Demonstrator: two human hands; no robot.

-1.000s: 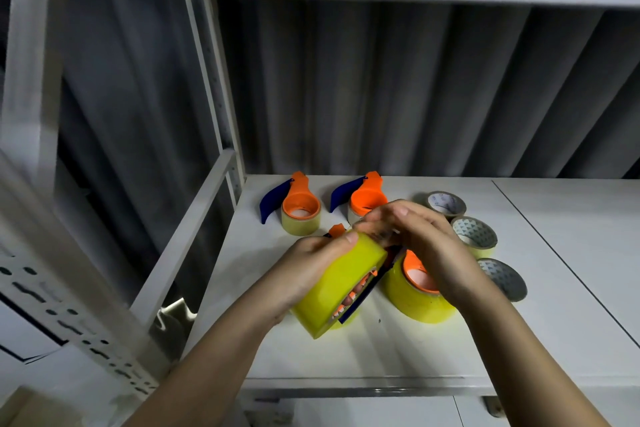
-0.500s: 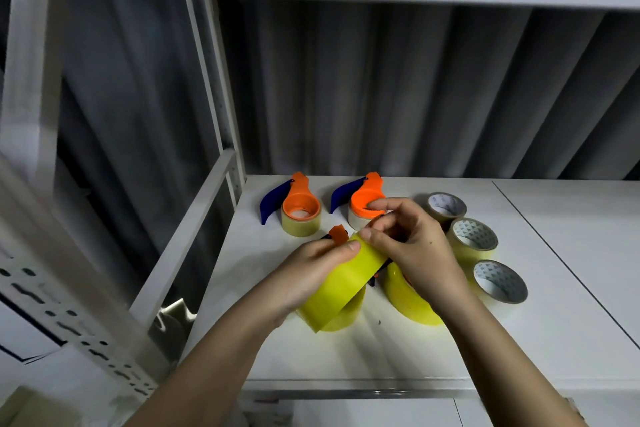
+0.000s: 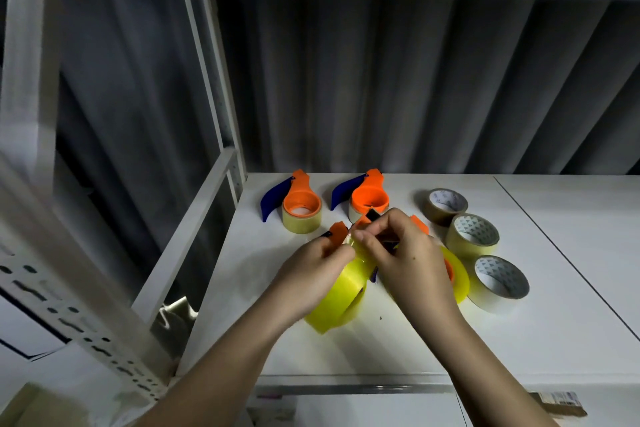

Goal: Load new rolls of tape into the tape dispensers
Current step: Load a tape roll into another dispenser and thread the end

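Since half a second ago: right hand (image 3: 408, 263) shifted up and toward centre, fingertips now meeting left hand (image 3: 311, 274) over top of held yellow tape roll (image 3: 341, 302). Left hand curled round that roll, holding it tilted on edge just above white tabletop (image 3: 450, 350), thumb on upper rim. Right hand fingers bent, pinching at the clear tape end near orange dispenser tip (image 3: 337, 231); exact contact hidden behind fingers, cannot tell what is gripped beyond that. Small dark piece (image 3: 373, 215) poking up above right fingertips. Second yellow roll with orange core (image 3: 457, 279) partly hidden behind right hand, resting on tabletop. Further back, two loaded dispensers lying flat: left dispenser (image 3: 299, 204) and right dispenser (image 3: 367, 198), each orange hub plus blue handle, side by side, apart from hands. Right side, three loose rolls in a diagonal line: brown roll (image 3: 446, 206) farthest, pale roll (image 3: 472, 236) in middle, nearest pale roll (image 3: 500, 282) just beside second yellow roll. Grey curtain (image 3: 381, 80) behind, white shelf frame (image 3: 214, 80) at left.
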